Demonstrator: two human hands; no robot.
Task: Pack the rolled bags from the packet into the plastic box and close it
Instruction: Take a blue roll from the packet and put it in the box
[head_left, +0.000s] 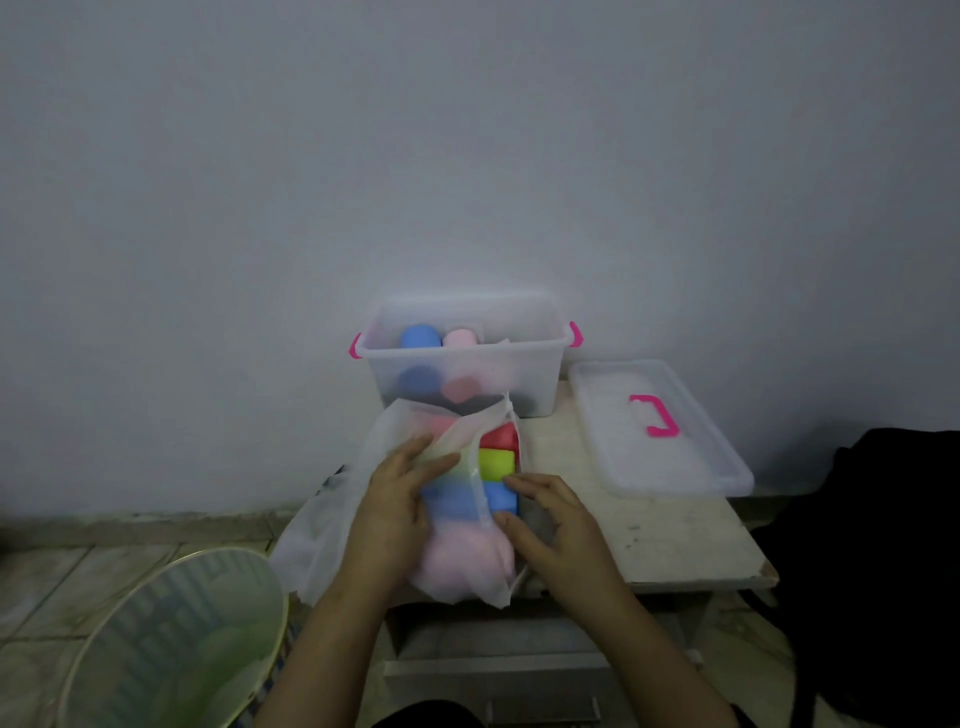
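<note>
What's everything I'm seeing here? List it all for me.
plastic box: one, clear with pink latches, back of table, open.
rolls in box: two, blue and pink.
lid: one, clear with pink handle, right of box.
packet: one, white translucent, front of table.
rolls in packet: red, green, blue, pink visible.
table: one, pale.
basket: one, greenish, on the floor, lower left.
left hand: on packet.
right hand: at packet opening.

The packet (457, 499) veils its lower rolls.
</note>
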